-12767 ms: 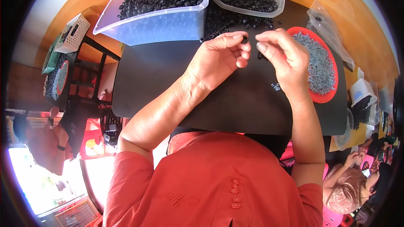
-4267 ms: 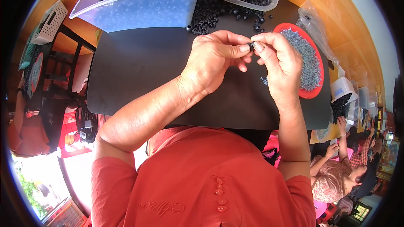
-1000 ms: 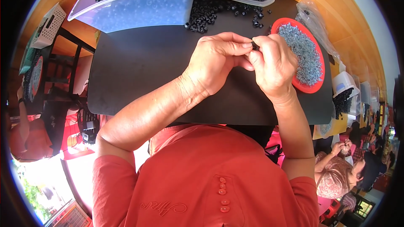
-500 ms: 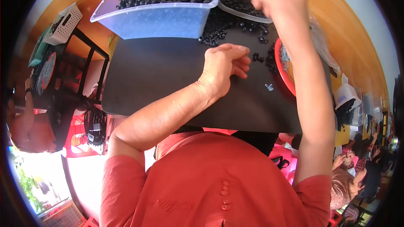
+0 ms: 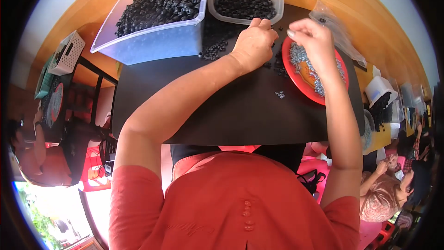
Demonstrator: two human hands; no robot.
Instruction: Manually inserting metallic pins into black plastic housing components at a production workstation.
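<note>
Black matting (image 5: pixel 222 115) is laid over a wooden bench, shared with other workers seen at the right rim.

Left hand (image 5: pixel 253 42): laid knuckles-up on the mat, fingers curled down onto loose black ring-shaped parts (image 5: pixel 213 50); whether one is pinched cannot be told. The spill lies directly under and just left of its fingertips, so this hand is the nearer.

Right hand (image 5: pixel 313 41): raised above the red dish (image 5: pixel 296 76), fingers drawn together; nothing is seen between them. Small silvery metal pieces (image 5: pixel 300 58) are heaped in the dish directly beneath it.

Beyond the left hand: small clear tub (image 5: pixel 244 3) of black rings, touching its fingertips; large clear bin (image 5: pixel 152 41) further left.

Between the hands, nearer the body: one stray metal piece (image 5: pixel 280 94).
</note>
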